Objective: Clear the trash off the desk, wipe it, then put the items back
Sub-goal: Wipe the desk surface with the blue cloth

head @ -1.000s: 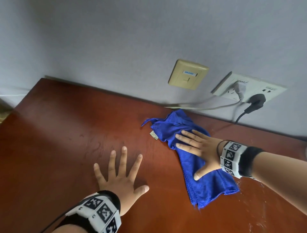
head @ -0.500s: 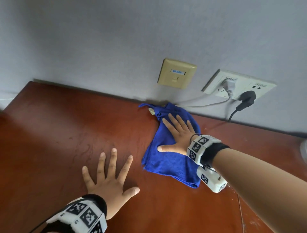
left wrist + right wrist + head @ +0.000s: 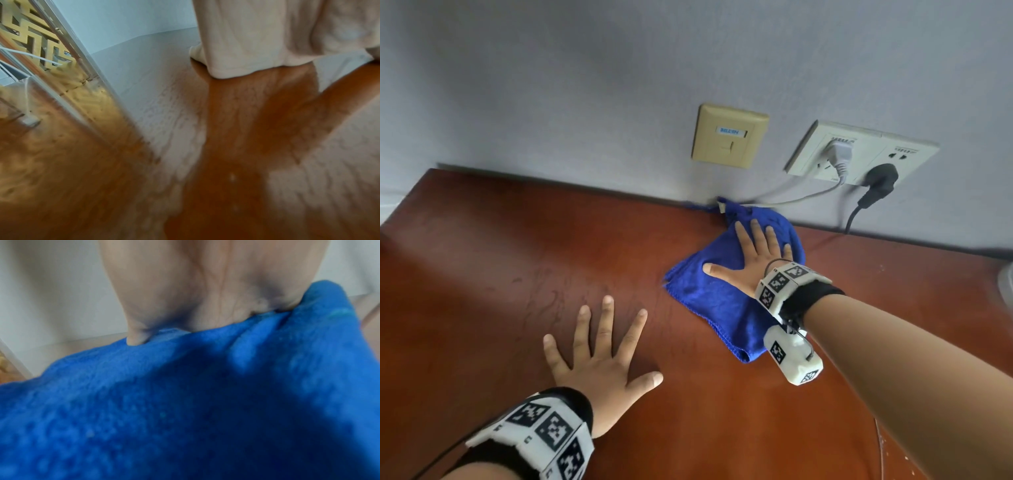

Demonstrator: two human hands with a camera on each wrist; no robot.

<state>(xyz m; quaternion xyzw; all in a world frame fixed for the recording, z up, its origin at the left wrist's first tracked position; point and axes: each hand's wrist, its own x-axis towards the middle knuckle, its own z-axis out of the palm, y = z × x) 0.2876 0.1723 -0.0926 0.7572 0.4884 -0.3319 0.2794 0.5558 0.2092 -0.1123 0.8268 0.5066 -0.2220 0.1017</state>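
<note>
A blue cloth [image 3: 712,301] lies on the reddish-brown desk [image 3: 500,267], its far end bunched against the wall. My right hand [image 3: 753,260] presses flat on the cloth with straight, spread fingers that point toward the wall. The right wrist view shows the blue cloth [image 3: 185,402] up close under the right hand [image 3: 205,288]. My left hand [image 3: 602,356] rests flat on the bare desk to the left of the cloth, fingers spread, holding nothing. The left wrist view is blurred and shows only the desk surface [image 3: 236,146] with reflections.
The wall behind the desk carries a beige data socket [image 3: 727,137] and a white power outlet [image 3: 859,154] with a white plug and a black plug [image 3: 880,180]. Their cables hang down to the desk's back edge near the cloth. A pale object [image 3: 1007,284] shows at the right edge.
My right hand has pushed the cloth away from me up to the wall and turned its fingers from pointing left to pointing at the wall. The left hand stays flat on the desk.
</note>
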